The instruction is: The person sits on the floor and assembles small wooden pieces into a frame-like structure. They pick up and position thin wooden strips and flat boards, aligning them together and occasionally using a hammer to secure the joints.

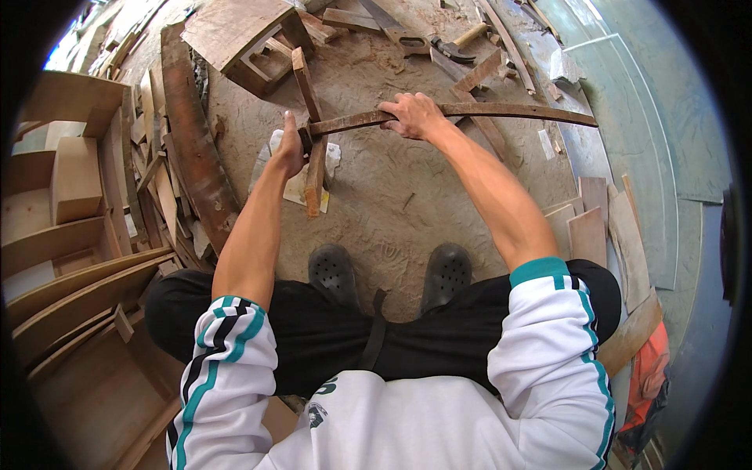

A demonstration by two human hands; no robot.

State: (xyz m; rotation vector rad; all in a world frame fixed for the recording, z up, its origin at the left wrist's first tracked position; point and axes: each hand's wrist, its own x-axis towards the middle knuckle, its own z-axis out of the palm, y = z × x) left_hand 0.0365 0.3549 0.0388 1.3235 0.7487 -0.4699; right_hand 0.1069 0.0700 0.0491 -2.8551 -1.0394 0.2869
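A long, narrow wooden strip [517,110] lies crosswise in front of me, bowing slightly toward its right end. My right hand [413,116] is wrapped over the strip near its middle. At its left end my left hand [290,147] grips it with the thumb pointing up; the other fingers are mostly hidden. Just right of that hand, a shorter wooden bar [316,168] crosses the strip, running away from me. Beneath the crossing, a whitish, broken-looking block [332,159] rests on the ground.
Ahead stands a low wooden stool or box [235,35]. A handsaw [403,37] and a hammer [464,43] lie beyond my right hand among wood scraps. Wooden drawer-like frames [63,235] fill the left side; glass sheets [634,157] lie at right. My dark clogs [333,270] are below.
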